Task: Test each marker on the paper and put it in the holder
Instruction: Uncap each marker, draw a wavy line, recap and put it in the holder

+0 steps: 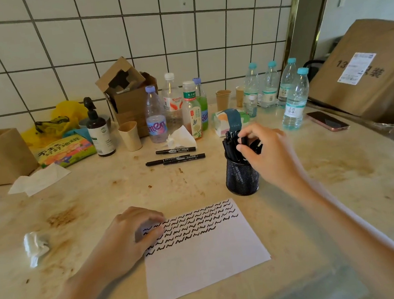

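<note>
Scene evenly and softly lit, moderately bright, with a slight green-yellow cast. Shadows weak and diffuse: a faint one beneath the left hand (129,237) on the paper (206,257), another at the base of the mesh holder (241,178). No harsh glare. Wide-angle distortion bends the tiled wall (124,33) lines and the forearms toward the edges. Corners soften; the centre is reasonably sharp.

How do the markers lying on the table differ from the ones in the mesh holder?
The markers on the table lie flat, pointing left to right; the markers in the holder stand upright, packed together. The table ones lie untouched behind the paper, while the right hand has its fingers on those standing in the mesh holder. The left hand rests on the paper. All look black and capped.
</note>
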